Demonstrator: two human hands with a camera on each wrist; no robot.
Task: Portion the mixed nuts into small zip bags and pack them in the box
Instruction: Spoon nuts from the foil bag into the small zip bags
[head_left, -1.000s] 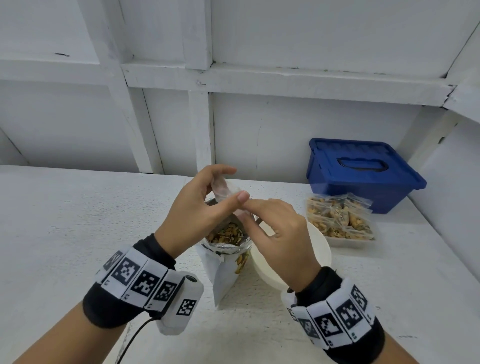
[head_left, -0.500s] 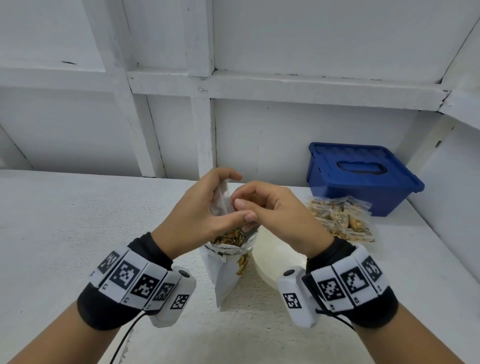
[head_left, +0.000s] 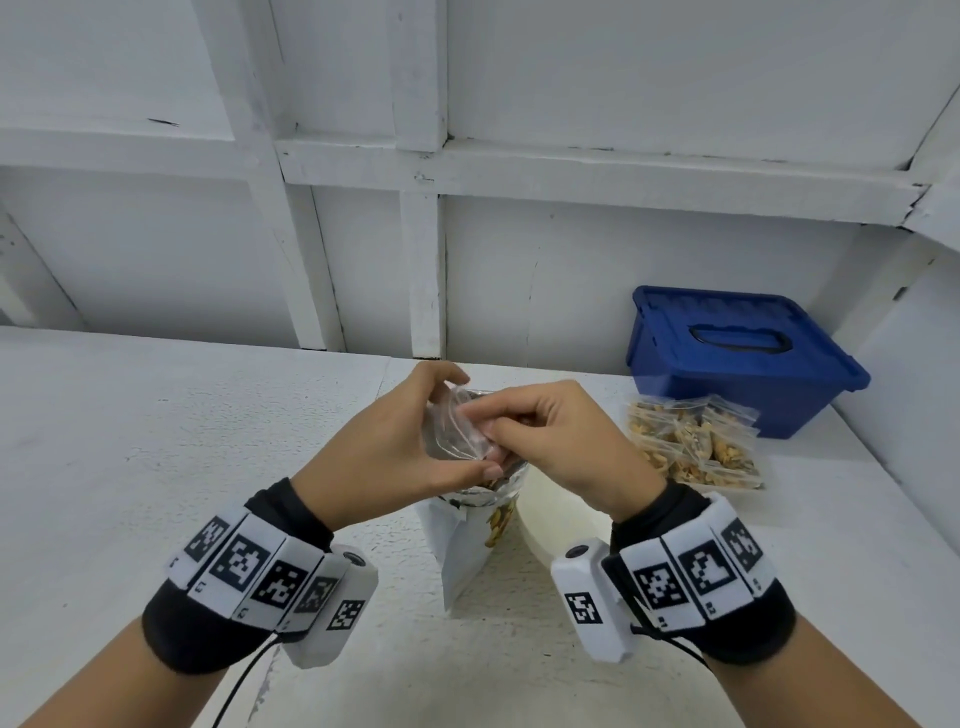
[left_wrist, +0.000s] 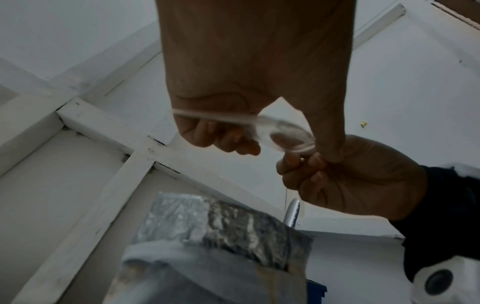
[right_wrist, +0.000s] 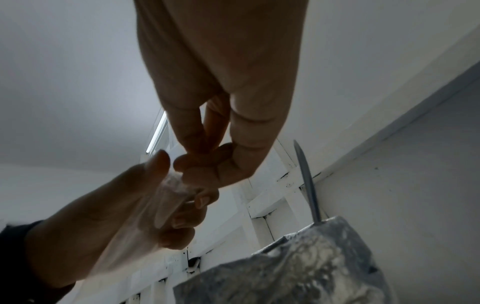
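Clear zip bag (head_left: 457, 431) pinched btwn left hand (head_left: 387, 452) & right hand (head_left: 566, 441).

Head view bright, even, edges bowed; wrist views dim, backlit, soft.

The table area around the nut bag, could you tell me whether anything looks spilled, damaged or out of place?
Nothing stands out. The nut bag stands upright and open, the filled zip bags lie together beside the closed blue box, and no loose nuts show on the table.

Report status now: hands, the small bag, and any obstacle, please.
Left hand and right hand both pinch empty zip bag. Held above open nut pouch. Blue box lid closed.
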